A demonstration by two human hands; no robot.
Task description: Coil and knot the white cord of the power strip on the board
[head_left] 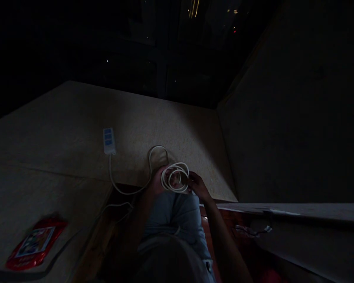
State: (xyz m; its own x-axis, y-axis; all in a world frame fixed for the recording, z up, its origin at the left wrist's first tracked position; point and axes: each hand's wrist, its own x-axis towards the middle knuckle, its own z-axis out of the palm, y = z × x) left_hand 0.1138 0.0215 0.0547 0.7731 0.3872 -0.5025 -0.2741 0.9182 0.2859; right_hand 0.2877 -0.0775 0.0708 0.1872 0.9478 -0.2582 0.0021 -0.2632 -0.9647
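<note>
Several loose loops of a white power cord [175, 190] hang between my two hands, just above my knees. My left hand [159, 181] is closed around the left side of the coil. At the coil's right side, my right hand [197, 184] pinches the cord, its fingers partly lost in the dark. From the coil the cord bends up, then runs left over the ledge to a white power strip [109, 141] with blue socket faces. The strip lies flat on the pale ledge.
A shiny red packet [37, 243] lies on the surface at lower left. Dark window panes [162, 59] rise behind the ledge [135, 118], and a wall [289, 129] stands on the right. A dark cable with a pale plug [268, 228] is low at right.
</note>
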